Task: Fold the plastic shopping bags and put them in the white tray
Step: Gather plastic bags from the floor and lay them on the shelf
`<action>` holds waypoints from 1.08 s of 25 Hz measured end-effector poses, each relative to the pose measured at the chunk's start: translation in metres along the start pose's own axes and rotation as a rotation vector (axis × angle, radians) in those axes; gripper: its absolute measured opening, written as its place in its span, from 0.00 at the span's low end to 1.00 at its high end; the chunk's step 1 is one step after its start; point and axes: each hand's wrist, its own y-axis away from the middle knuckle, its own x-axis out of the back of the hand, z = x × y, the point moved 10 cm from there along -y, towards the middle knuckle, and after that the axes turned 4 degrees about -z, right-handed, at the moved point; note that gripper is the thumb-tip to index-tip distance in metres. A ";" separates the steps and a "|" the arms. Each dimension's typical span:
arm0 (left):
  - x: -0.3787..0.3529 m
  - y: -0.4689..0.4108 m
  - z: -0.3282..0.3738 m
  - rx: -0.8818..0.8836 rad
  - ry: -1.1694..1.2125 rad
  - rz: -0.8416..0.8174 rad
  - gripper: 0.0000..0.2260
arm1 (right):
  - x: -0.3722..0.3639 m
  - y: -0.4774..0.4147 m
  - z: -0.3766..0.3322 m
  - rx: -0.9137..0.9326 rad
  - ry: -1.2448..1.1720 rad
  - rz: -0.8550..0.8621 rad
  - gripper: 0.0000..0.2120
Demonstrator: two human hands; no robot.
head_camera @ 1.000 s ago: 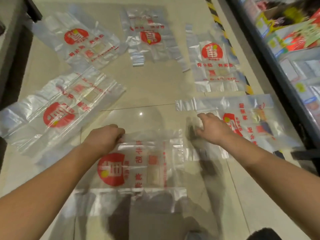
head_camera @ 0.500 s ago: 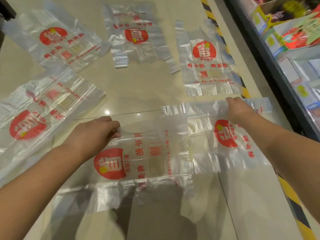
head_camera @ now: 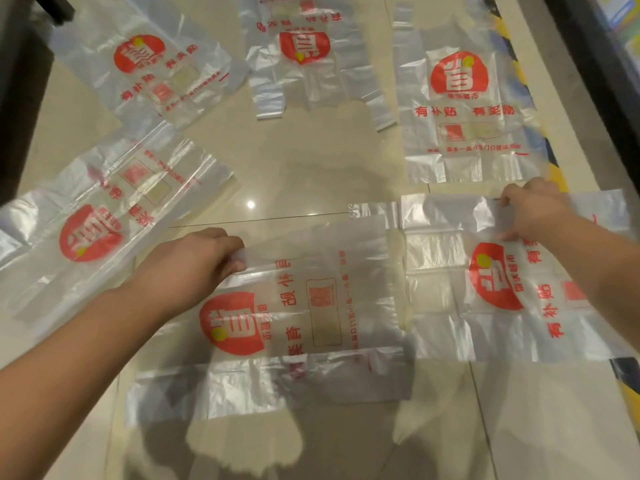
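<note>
Pinching the far edge of the near bag (head_camera: 311, 306), the left grip (head_camera: 194, 268) curls on the plastic. The right grip (head_camera: 533, 213) holds the adjoining right bag (head_camera: 446, 289) by its far edge. Both lie on the tiled floor (head_camera: 294, 168). Four others lie flat around them: left bag (head_camera: 104, 216), far-left bag (head_camera: 156, 71), far-middle bag (head_camera: 304, 57), far-right bag (head_camera: 460, 109).

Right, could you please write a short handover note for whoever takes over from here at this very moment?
Left hand grips the far edge of the centre bag.
Right hand grips the far edge of the right bag.
Both bags lie on the floor, overlapping.
Four other bags lie spread flat beyond.
White tray not in view.
Done: nothing folded yet.
Left: fold all six, tray them.
</note>
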 end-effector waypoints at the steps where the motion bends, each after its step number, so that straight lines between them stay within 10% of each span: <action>1: -0.001 0.001 -0.001 0.004 -0.004 -0.012 0.05 | -0.001 0.000 -0.003 0.017 0.010 0.001 0.35; 9: 0.012 0.024 -0.011 -0.007 0.011 -0.026 0.04 | 0.010 0.041 -0.018 0.159 0.006 -0.079 0.17; 17: 0.107 0.098 -0.011 0.052 0.090 0.011 0.07 | 0.173 0.186 -0.018 0.246 -0.059 0.056 0.08; 27: 0.434 0.312 0.047 0.175 0.084 0.142 0.09 | 0.459 0.486 0.005 0.346 -0.373 0.260 0.08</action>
